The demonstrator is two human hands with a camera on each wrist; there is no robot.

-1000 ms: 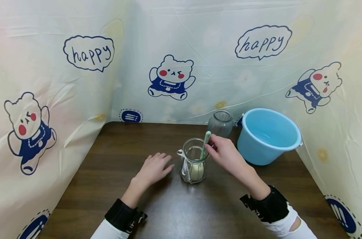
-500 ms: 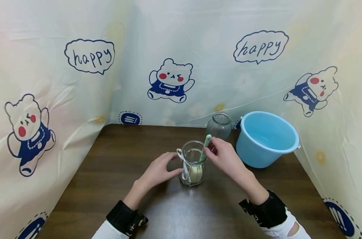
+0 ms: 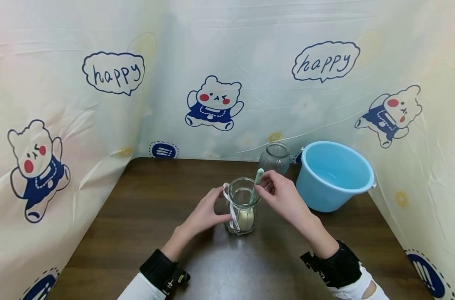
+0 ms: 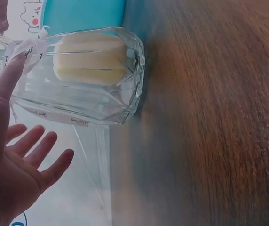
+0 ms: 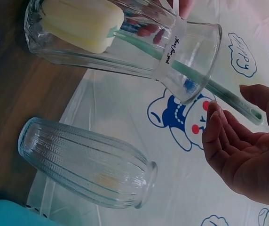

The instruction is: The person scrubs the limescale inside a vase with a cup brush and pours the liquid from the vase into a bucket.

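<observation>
A clear glass jar (image 3: 242, 227) with a white ribbon (image 3: 232, 210) round its neck stands upright on the table. Inside it sits the cream sponge head (image 5: 83, 23) of a sponge bottle brush, whose pale green handle (image 3: 258, 179) leans out over the right of the rim. My right hand (image 3: 285, 196) pinches this handle near its top between thumb and fingers. At the jar's left side my left hand (image 3: 204, 213) holds it, thumb in front on the ribbon in the left wrist view and the fingers spread round the far side.
Behind the jar, a second, ribbed glass vase (image 3: 274, 160) stands near the table's back edge. To its right is a light blue bucket (image 3: 325, 196). Printed curtains (image 3: 160, 104) enclose the dark wooden table (image 3: 167, 179) at the back and sides.
My left hand has moved right from the tabletop to the jar and now holds its left side. The right hand keeps its pinch on the brush handle, almost unmoved.
</observation>
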